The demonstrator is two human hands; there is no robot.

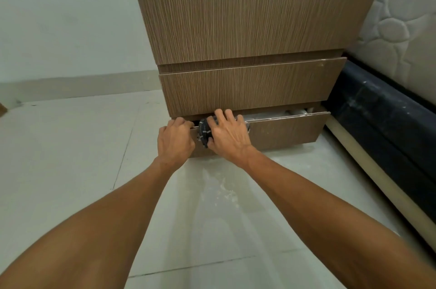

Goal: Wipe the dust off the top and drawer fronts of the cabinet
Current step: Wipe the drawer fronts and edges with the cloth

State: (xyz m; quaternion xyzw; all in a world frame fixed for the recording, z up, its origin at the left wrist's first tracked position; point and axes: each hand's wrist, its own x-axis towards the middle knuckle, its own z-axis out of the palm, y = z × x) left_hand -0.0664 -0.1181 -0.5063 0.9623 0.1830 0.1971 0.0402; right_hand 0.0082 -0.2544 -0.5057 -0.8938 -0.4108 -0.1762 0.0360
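A brown wood-grain cabinet [236, 24] stands on the floor with several drawers. Its bottom drawer [287, 133] is pulled partly out, and pale things show inside through the gap. My left hand [174, 140] grips the top edge of that drawer front at its left end. My right hand [228, 135] presses a bunched dark cloth with light markings [203, 131] against the top edge of the same drawer front, just right of the left hand. The middle drawer [247, 90] above also stands slightly out.
A quilted white mattress [401, 29] on a black bed base [382, 119] lies close to the cabinet's right side. A pale wall [70, 17] rises at the left. White dust marks the tiled floor [224, 194] in front of the cabinet.
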